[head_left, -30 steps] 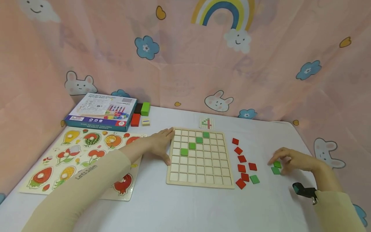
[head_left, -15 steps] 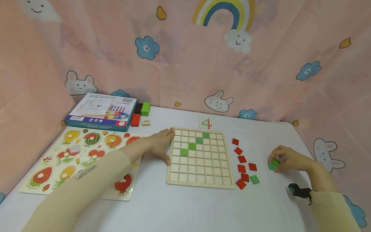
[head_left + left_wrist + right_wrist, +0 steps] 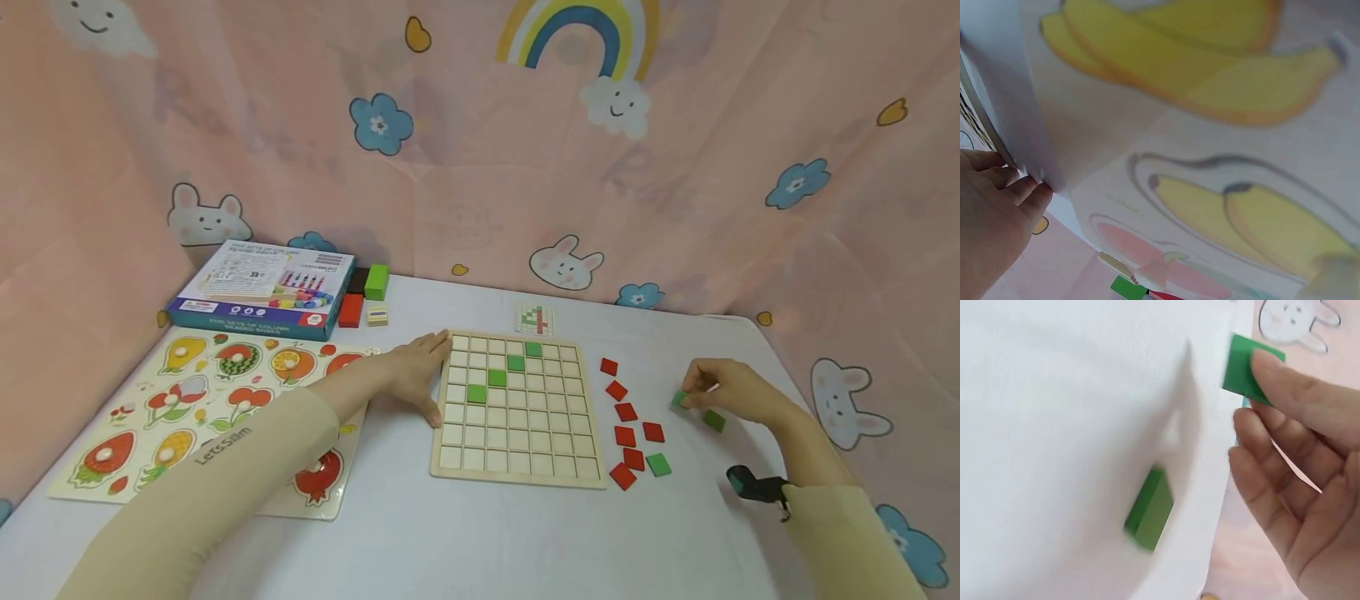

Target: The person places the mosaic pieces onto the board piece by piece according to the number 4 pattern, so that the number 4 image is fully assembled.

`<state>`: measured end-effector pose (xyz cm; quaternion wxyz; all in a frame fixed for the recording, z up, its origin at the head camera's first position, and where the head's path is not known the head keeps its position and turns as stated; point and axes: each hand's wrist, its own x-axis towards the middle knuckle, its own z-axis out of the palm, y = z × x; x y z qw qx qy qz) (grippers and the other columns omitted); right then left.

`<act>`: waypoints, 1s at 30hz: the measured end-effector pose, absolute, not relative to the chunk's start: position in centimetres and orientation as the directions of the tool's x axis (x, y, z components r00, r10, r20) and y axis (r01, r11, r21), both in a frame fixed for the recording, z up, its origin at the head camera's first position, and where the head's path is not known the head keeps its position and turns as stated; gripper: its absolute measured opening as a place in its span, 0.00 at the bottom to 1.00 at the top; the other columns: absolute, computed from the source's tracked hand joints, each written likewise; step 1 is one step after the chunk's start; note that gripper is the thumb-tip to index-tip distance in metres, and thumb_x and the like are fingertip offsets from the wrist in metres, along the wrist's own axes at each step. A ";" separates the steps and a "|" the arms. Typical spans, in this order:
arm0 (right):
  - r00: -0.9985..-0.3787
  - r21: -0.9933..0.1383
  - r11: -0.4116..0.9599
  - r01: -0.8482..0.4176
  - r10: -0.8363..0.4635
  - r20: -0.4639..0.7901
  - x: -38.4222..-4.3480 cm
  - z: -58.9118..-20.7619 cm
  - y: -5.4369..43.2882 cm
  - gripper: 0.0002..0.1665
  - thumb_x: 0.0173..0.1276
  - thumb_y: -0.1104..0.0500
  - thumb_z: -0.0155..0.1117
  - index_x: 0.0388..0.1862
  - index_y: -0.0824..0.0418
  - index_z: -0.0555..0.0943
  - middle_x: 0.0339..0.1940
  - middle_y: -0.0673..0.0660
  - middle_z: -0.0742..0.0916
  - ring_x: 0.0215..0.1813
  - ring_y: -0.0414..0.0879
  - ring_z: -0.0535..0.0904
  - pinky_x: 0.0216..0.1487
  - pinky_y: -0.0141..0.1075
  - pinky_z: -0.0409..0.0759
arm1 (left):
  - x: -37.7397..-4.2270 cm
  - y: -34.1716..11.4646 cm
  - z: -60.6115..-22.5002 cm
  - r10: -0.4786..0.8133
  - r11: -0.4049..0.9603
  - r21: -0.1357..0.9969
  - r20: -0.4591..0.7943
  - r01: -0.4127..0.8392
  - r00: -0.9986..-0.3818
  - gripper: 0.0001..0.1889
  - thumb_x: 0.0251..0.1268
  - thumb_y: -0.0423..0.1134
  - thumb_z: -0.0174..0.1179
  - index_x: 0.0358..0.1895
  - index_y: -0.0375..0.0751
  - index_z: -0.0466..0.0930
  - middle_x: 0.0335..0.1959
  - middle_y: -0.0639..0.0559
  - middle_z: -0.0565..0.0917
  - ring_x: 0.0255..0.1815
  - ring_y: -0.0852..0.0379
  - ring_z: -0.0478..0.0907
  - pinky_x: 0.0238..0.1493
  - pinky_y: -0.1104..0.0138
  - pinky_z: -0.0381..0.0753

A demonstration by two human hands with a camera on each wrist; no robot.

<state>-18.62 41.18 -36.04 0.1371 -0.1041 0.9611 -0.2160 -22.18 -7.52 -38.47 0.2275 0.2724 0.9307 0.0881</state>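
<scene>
My right hand (image 3: 731, 390) pinches a green square tile (image 3: 1238, 367) between thumb and fingers, lifted off the white cloth. Beneath it lies another green tile (image 3: 714, 420), which looks thick in the right wrist view. Left of that hand, several red tiles (image 3: 626, 412) and one green tile (image 3: 658, 465) are scattered. A wooden grid board (image 3: 517, 478) lies mid-table, with several green tiles (image 3: 497, 378) set in a diagonal of its cells. My left hand (image 3: 415, 375) rests with extended fingers against the board's left edge. In the left wrist view, its fingertips (image 3: 1041, 190) touch near that edge.
A small pattern card (image 3: 536, 319) lies behind the board. At left is a fruit puzzle board (image 3: 217, 392), partly under my left forearm. Behind it stand a boxed set (image 3: 262, 287) and colored blocks (image 3: 351, 311). A printed pink curtain (image 3: 465, 192) hangs at the back.
My right hand has reached the two green tiles at the right, taken one of them, and moved left and slightly away with it. The left hand has stayed at the board.
</scene>
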 end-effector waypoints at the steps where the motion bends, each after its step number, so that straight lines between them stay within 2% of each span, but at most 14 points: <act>1: -0.949 -0.444 0.884 -0.144 -0.251 -0.191 -18.8 -36.0 40.6 0.08 0.62 0.57 0.71 0.35 0.57 0.80 0.33 0.52 0.84 0.37 0.39 0.75 0.38 0.32 0.73 | -22.2 -7.5 -38.5 0.547 0.836 0.290 -0.375 0.466 -0.748 0.71 0.40 0.65 0.75 0.80 0.35 0.38 0.83 0.41 0.38 0.84 0.39 0.38 0.80 0.44 0.52; 4: -0.967 -0.457 0.877 -0.150 -0.227 -0.118 -19.2 -36.0 38.4 0.09 0.63 0.57 0.71 0.40 0.56 0.82 0.34 0.54 0.85 0.40 0.44 0.77 0.40 0.32 0.76 | -22.2 -7.6 -38.4 0.547 0.836 0.291 -0.376 0.465 -0.748 0.71 0.39 0.65 0.75 0.80 0.36 0.38 0.83 0.41 0.37 0.84 0.39 0.38 0.80 0.44 0.51; 8: -0.971 -0.487 0.856 -0.174 -0.231 -0.059 -19.7 -36.3 34.9 0.08 0.64 0.58 0.70 0.43 0.55 0.84 0.35 0.54 0.85 0.40 0.48 0.78 0.38 0.31 0.78 | -22.2 -7.6 -38.4 0.550 0.834 0.296 -0.371 0.466 -0.748 0.71 0.39 0.65 0.75 0.80 0.35 0.38 0.83 0.40 0.38 0.84 0.39 0.38 0.80 0.44 0.51; 12: -0.957 -0.534 0.813 -0.232 -0.290 -0.026 -20.0 -36.7 31.3 0.08 0.64 0.59 0.71 0.42 0.53 0.85 0.34 0.53 0.86 0.38 0.46 0.79 0.36 0.29 0.79 | -22.2 -7.6 -38.4 0.554 0.831 0.298 -0.370 0.469 -0.746 0.71 0.39 0.65 0.75 0.80 0.35 0.38 0.83 0.40 0.38 0.84 0.39 0.38 0.80 0.44 0.51; 19: -0.922 -0.612 0.736 -0.288 -0.385 -0.029 -19.8 -36.4 25.5 0.10 0.63 0.61 0.71 0.44 0.54 0.85 0.36 0.53 0.87 0.39 0.44 0.80 0.42 0.29 0.80 | -22.2 -7.5 -38.3 0.555 0.831 0.303 -0.376 0.467 -0.742 0.70 0.40 0.64 0.75 0.80 0.36 0.38 0.83 0.41 0.37 0.84 0.40 0.38 0.81 0.44 0.51; 26: -0.866 -0.674 0.650 -0.350 -0.499 -0.031 -19.6 -36.7 21.0 0.11 0.64 0.64 0.68 0.46 0.58 0.86 0.41 0.54 0.89 0.42 0.42 0.84 0.45 0.29 0.83 | -22.1 -7.6 -38.2 0.553 0.831 0.304 -0.371 0.465 -0.746 0.71 0.40 0.65 0.76 0.80 0.35 0.38 0.83 0.41 0.38 0.84 0.39 0.38 0.80 0.43 0.51; 30: -0.836 -0.684 0.625 -0.376 -0.548 -0.041 -19.2 -37.2 18.6 0.10 0.64 0.64 0.68 0.45 0.57 0.87 0.41 0.54 0.90 0.40 0.39 0.83 0.44 0.28 0.83 | -22.1 -7.6 -38.2 0.554 0.830 0.308 -0.373 0.464 -0.744 0.71 0.40 0.65 0.76 0.80 0.35 0.38 0.83 0.40 0.38 0.84 0.39 0.38 0.80 0.43 0.51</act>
